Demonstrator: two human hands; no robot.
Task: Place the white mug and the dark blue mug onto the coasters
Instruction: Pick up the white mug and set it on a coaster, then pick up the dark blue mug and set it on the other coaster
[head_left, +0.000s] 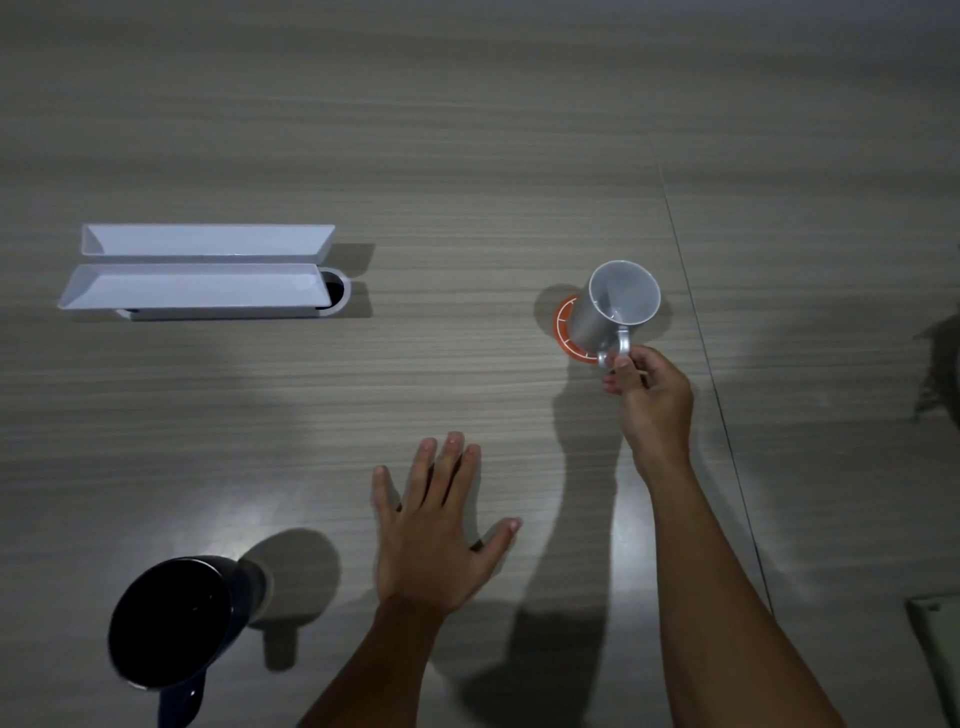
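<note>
Head view: nearest, off to the outer side of the left hand and closer to the person, the dark blue mug stands on the wooden table, handle pointing back toward the person, well apart from both hands. Its base sits over a pale round patch (can't tell if that's a coaster). The left hand lies flat, palm down on the table w/ fingers spread, holding nothing. Farther out, the right hand reaches fwd w/ thumb and fingers closed on the handle of the white mug. That mug is over an orange coaster, tilted slightly away from the right hand; whether its base is fully down can't be told. The coaster's edge shows on the mug's side toward the left hand. Farthest, well beyond the left hand and to its outer side, a white box w/ two open flaps sits on the table.
</note>
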